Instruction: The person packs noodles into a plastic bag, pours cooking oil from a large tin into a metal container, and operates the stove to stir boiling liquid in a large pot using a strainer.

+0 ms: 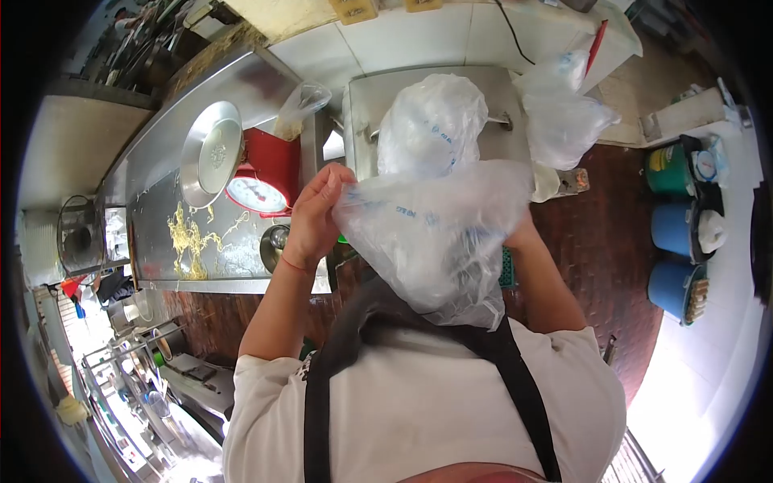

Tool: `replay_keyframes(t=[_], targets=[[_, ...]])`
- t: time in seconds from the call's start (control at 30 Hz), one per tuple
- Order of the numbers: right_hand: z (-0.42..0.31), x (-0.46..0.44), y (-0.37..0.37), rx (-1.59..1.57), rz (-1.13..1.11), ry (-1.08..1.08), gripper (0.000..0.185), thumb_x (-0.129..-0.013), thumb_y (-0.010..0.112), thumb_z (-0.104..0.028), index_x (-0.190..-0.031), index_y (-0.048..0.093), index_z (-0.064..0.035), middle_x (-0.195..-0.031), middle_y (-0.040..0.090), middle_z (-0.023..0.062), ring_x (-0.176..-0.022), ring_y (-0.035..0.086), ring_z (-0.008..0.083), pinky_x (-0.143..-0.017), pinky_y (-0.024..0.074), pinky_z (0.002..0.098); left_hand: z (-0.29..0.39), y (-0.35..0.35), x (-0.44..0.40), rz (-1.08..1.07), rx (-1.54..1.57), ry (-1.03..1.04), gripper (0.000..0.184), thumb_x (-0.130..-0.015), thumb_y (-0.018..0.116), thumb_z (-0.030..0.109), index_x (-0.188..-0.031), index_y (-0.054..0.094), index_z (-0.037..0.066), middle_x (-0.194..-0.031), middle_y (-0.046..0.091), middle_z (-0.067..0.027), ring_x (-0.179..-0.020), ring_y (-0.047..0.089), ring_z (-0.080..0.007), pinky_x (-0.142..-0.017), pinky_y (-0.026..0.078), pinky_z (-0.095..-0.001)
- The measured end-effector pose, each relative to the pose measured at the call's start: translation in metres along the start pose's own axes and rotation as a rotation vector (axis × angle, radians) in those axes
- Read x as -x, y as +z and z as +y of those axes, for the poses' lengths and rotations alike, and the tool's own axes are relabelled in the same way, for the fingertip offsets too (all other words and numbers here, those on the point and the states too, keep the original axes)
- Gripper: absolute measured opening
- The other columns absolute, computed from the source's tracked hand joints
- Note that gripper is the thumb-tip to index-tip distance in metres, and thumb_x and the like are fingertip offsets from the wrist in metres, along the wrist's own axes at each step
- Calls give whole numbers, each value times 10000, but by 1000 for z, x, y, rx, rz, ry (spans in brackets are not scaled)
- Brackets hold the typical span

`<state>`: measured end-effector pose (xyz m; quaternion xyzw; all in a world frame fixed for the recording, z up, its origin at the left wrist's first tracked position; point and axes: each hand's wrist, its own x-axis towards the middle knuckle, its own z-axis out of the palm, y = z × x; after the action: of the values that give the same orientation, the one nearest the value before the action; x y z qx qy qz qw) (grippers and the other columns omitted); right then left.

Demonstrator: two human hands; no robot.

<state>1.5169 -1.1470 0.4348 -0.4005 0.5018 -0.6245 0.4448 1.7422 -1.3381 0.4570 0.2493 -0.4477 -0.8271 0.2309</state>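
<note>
A clear plastic bag [435, 233] with blue print spreads between my two hands in front of my chest. My left hand [320, 205] pinches its upper left edge between thumb and fingers. At the bag's right side is my right hand [519, 229], its fingers mostly hidden behind the plastic; that side of the bag is held up there. Just beyond it, a bulky pile of clear plastic bags [435, 121] rests on a metal surface [362, 97]. I cannot make out anything inside the bag in my hands.
On the steel counter [149, 233] to the left are a red dial scale [270, 165], a metal pan [213, 153] and scattered yellow noodle strands [189, 241]. More plastic bags [564, 129] hang at the right. Blue buckets [672, 225] line the right wall above the brown floor [588, 241].
</note>
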Motion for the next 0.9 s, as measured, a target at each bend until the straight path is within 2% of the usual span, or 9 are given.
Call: replay_keyframes(t=[0.2,0.33,0.37,0.5,0.57,0.67,0.77,0.87,0.9], targets=[[13,-21,-16,-697,-367,-276,312,-915,678,-250,-1149,625,-51,-1041,606,100,-966,571,199,-903,472,371,-29,-55,11,159,-262,-142,150,-989,559,188,-994,614,49,-917,605,26,-813,557,-68,-723,452,-240],[-3,-11,-5,-657,-329,-144,419,-941,642,-322,-1203,589,1,-998,622,88,-901,584,171,-810,487,332,-35,-111,17,380,-1761,99,194,-848,652,74,-1041,653,56,-1001,643,-99,-853,641,-262,-732,509,-362],[-6,-9,-2,-705,-294,-45,434,-936,644,-319,-1206,581,15,-974,628,86,-886,591,165,-798,490,331,-28,-106,18,475,-1726,55,329,-776,680,49,-1102,667,88,-1039,619,-150,-905,619,-356,-797,508,-398],[2,-15,-1,-521,-101,286,416,-951,634,-342,-1218,590,-26,-998,607,15,-827,537,86,-701,451,274,1,-49,11,158,-1289,205,372,-862,660,65,-1231,617,59,-1147,651,-86,-1046,636,-213,-885,497,-376],[-7,-25,8,-410,-122,238,365,-956,627,-326,-1188,603,-44,-975,586,-9,-805,519,66,-683,444,250,19,10,14,-89,-694,120,348,-897,668,108,-1227,610,15,-1262,624,-70,-1072,613,-170,-884,489,-351],[-1,-40,10,-321,-12,-54,294,-967,615,-302,-1138,624,-63,-917,557,-29,-757,493,54,-651,435,236,8,28,14,-361,-84,-266,345,-870,731,236,-1100,655,-10,-1039,669,-32,-959,618,-127,-827,490,-283],[-4,-40,-6,-351,-70,-156,252,-974,607,-287,-1097,637,-69,-913,573,-22,-770,514,72,-681,450,256,-12,3,13,-655,-392,-613,381,-853,738,342,-1016,681,2,-943,668,-16,-867,610,-116,-791,474,-264],[28,-21,-50,-134,-272,61,276,-972,606,-302,-1119,634,-71,-958,611,1,-830,561,110,-758,477,296,5,-26,10,-646,-696,-458,344,-836,751,338,-917,699,8,-851,655,-9,-793,584,-103,-736,451,-244],[40,-13,-61,-12,-339,162,293,-971,606,-312,-1136,631,-71,-976,624,9,-853,577,124,-786,487,311,26,-25,8,-549,-475,-321,274,-812,771,267,-848,701,4,-815,647,-14,-758,571,-88,-691,426,-225]])
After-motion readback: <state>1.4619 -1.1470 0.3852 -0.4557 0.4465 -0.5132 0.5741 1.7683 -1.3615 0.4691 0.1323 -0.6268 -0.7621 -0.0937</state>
